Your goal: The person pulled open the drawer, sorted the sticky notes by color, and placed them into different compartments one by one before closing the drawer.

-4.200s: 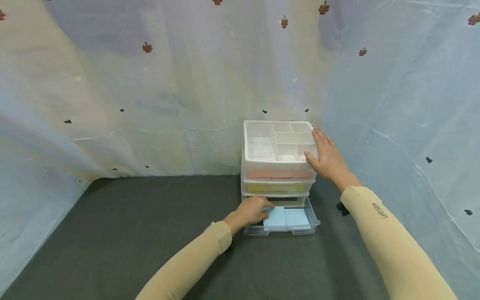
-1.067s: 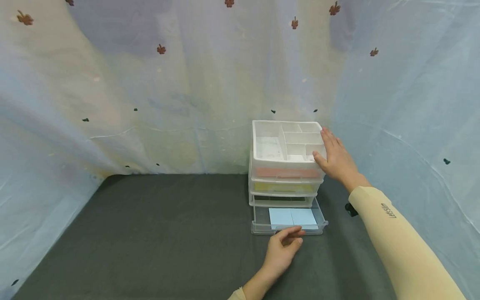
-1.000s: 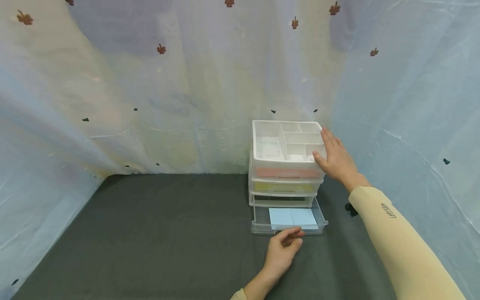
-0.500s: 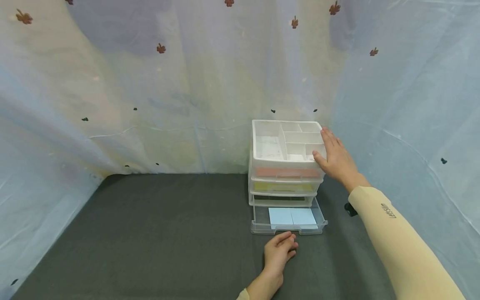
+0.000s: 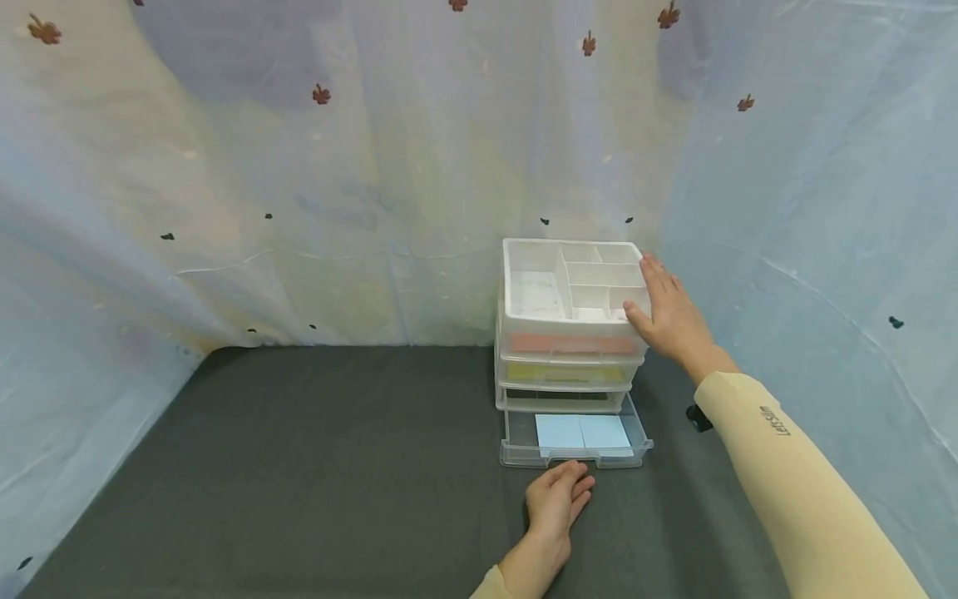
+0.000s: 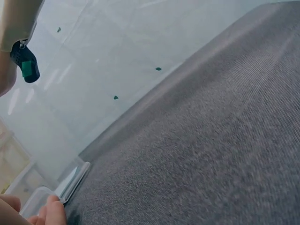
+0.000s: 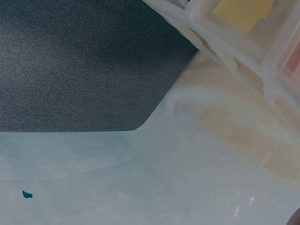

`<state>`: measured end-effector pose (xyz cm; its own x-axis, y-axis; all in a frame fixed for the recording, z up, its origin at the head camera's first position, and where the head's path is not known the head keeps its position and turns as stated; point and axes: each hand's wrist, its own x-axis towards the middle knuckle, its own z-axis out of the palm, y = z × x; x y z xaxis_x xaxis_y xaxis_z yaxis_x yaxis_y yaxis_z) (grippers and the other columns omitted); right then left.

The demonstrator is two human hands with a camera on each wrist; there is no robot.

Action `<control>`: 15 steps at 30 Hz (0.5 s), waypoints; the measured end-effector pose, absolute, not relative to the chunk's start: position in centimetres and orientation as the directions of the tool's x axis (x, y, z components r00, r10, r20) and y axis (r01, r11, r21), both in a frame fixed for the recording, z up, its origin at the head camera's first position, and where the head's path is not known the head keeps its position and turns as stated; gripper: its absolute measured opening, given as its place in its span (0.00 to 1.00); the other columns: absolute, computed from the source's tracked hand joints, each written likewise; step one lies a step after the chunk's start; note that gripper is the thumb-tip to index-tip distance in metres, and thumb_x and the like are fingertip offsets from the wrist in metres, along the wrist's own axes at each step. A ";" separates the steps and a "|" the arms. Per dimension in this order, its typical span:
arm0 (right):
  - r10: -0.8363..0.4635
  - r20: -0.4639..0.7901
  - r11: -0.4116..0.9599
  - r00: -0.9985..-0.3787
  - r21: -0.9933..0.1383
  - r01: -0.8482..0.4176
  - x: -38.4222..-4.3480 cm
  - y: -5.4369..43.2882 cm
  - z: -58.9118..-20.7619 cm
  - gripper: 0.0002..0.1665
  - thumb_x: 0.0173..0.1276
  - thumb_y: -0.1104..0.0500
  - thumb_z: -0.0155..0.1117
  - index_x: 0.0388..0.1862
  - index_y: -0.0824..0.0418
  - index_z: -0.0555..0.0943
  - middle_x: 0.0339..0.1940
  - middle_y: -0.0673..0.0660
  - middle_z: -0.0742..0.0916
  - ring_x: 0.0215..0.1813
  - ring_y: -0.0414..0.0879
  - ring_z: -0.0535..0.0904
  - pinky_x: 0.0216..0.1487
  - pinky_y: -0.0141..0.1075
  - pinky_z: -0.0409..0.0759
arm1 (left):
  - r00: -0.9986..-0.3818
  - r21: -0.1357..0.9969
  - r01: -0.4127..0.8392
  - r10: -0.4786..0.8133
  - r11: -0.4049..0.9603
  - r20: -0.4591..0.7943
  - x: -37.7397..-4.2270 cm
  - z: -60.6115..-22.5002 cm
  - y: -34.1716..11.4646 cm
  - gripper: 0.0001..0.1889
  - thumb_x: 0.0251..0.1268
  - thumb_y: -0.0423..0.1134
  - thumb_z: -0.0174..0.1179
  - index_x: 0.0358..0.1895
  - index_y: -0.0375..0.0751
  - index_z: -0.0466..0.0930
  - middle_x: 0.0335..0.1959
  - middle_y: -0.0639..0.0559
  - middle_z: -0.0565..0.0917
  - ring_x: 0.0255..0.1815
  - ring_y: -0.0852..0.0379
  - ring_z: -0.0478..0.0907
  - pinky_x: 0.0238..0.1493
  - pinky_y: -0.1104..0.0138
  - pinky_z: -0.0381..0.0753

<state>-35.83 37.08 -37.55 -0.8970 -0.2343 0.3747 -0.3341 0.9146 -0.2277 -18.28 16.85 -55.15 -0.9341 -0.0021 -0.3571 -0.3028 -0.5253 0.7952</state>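
Observation:
A white plastic drawer organizer (image 5: 572, 326) stands at the back right of the dark tabletop. Its bottom clear drawer (image 5: 524, 454) is pulled out toward me, with two light blue paper pads (image 5: 582, 432) lying side by side inside. My left hand (image 5: 550, 503) is low in front of this drawer, fingertips right at the notch in its front and nothing held; a few of its fingers (image 6: 55, 211) show in the left wrist view. My right hand (image 5: 672, 320) rests along the organizer's upper right edge, fingers extended and thumb over the rim.
Divided compartments (image 5: 587, 283) form the organizer's top. Orange contents (image 5: 572, 344) and yellow contents (image 5: 565, 373) show through the upper drawers. A pale curtain (image 5: 359, 183) with small leaf shapes hangs behind and at both sides of the dark tabletop (image 5: 299, 466).
My left hand has come out of the drawer, over its front, and lowered to just before the front notch. The drawer stays pulled out; my right hand keeps its place on the organizer.

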 end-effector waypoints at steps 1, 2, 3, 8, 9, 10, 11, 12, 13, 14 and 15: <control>-0.235 0.374 0.914 -0.897 -0.229 -0.334 -35.9 37.1 -37.5 0.48 0.81 0.43 0.47 0.87 0.63 0.41 0.88 0.62 0.48 0.86 0.61 0.44 0.84 0.56 0.40 | -0.932 0.792 -0.307 -0.001 -0.527 -0.362 -18.3 -55.1 16.9 0.14 0.74 0.31 0.62 0.55 0.24 0.82 0.50 0.36 0.88 0.49 0.45 0.89 0.52 0.56 0.87; -0.235 0.374 0.914 -0.897 -0.230 -0.335 -35.9 37.1 -37.5 0.48 0.82 0.43 0.47 0.87 0.63 0.41 0.88 0.62 0.48 0.86 0.61 0.44 0.84 0.56 0.40 | -0.929 0.785 -0.313 0.000 -0.534 -0.370 -18.4 -55.1 16.9 0.15 0.75 0.32 0.62 0.56 0.24 0.82 0.50 0.36 0.88 0.49 0.45 0.89 0.52 0.56 0.87; -0.237 0.374 0.913 -0.897 -0.231 -0.337 -35.9 37.1 -37.5 0.48 0.82 0.43 0.47 0.87 0.63 0.41 0.88 0.62 0.48 0.86 0.61 0.43 0.84 0.56 0.40 | -0.927 0.778 -0.317 0.002 -0.542 -0.376 -18.6 -55.1 16.9 0.15 0.75 0.32 0.62 0.56 0.23 0.82 0.50 0.36 0.88 0.50 0.45 0.89 0.52 0.57 0.87; -0.237 0.378 0.912 -0.895 -0.231 -0.339 -36.0 37.2 -37.6 0.48 0.82 0.43 0.47 0.87 0.63 0.41 0.88 0.62 0.48 0.86 0.61 0.43 0.84 0.56 0.41 | -0.926 0.752 -0.311 0.005 -0.582 -0.379 -19.0 -55.0 16.8 0.20 0.77 0.35 0.61 0.60 0.20 0.78 0.50 0.35 0.88 0.50 0.46 0.89 0.54 0.58 0.87; -0.238 0.378 0.912 -0.895 -0.231 -0.340 -36.0 37.2 -37.6 0.48 0.82 0.43 0.47 0.87 0.63 0.41 0.88 0.62 0.48 0.86 0.61 0.44 0.84 0.56 0.41 | -0.926 0.747 -0.310 0.006 -0.588 -0.379 -19.1 -55.0 16.8 0.20 0.77 0.35 0.61 0.60 0.20 0.77 0.50 0.35 0.88 0.50 0.46 0.89 0.54 0.57 0.87; -0.236 0.380 0.913 -0.894 -0.228 -0.338 -36.0 37.2 -37.6 0.48 0.82 0.43 0.47 0.87 0.63 0.41 0.88 0.62 0.49 0.86 0.61 0.44 0.84 0.57 0.42 | -0.926 0.745 -0.309 0.006 -0.591 -0.378 -19.1 -54.9 16.8 0.20 0.77 0.35 0.61 0.60 0.19 0.77 0.50 0.35 0.88 0.50 0.47 0.89 0.54 0.57 0.86; -0.235 0.381 0.914 -0.894 -0.226 -0.336 -36.0 37.2 -37.6 0.48 0.82 0.43 0.47 0.87 0.63 0.41 0.88 0.62 0.49 0.86 0.61 0.44 0.84 0.57 0.42 | -0.926 0.744 -0.308 0.007 -0.593 -0.378 -19.1 -54.9 16.8 0.20 0.78 0.35 0.61 0.60 0.19 0.77 0.50 0.35 0.88 0.50 0.47 0.89 0.55 0.57 0.86; -0.233 0.381 0.915 -0.895 -0.225 -0.334 -36.0 37.2 -37.7 0.48 0.81 0.43 0.47 0.87 0.63 0.41 0.88 0.62 0.49 0.86 0.61 0.44 0.83 0.57 0.42 | -0.926 0.743 -0.308 0.008 -0.594 -0.378 -19.2 -54.8 16.8 0.20 0.78 0.35 0.61 0.60 0.19 0.77 0.49 0.35 0.88 0.49 0.47 0.89 0.55 0.57 0.86; -0.232 0.381 0.916 -0.895 -0.223 -0.333 -36.0 37.2 -37.7 0.48 0.81 0.43 0.47 0.87 0.63 0.41 0.88 0.62 0.49 0.86 0.61 0.44 0.83 0.58 0.42 | -0.925 0.742 -0.309 0.007 -0.594 -0.380 -19.1 -54.7 16.8 0.19 0.77 0.35 0.61 0.59 0.19 0.77 0.49 0.35 0.88 0.49 0.47 0.89 0.55 0.56 0.86; -0.231 0.381 0.917 -0.895 -0.223 -0.331 -36.0 37.2 -37.7 0.48 0.81 0.43 0.47 0.87 0.63 0.42 0.88 0.62 0.49 0.86 0.61 0.44 0.83 0.58 0.42 | -0.924 0.741 -0.311 0.007 -0.595 -0.383 -19.2 -54.7 16.8 0.19 0.77 0.35 0.61 0.59 0.20 0.77 0.49 0.36 0.88 0.49 0.48 0.89 0.55 0.56 0.86; -0.228 0.381 0.919 -0.896 -0.221 -0.328 -36.0 37.1 -37.7 0.48 0.81 0.43 0.47 0.87 0.63 0.42 0.88 0.62 0.49 0.86 0.61 0.44 0.83 0.58 0.42 | -0.923 0.741 -0.312 0.005 -0.595 -0.385 -19.2 -54.6 16.8 0.19 0.77 0.35 0.61 0.59 0.20 0.77 0.48 0.36 0.88 0.49 0.48 0.89 0.55 0.57 0.86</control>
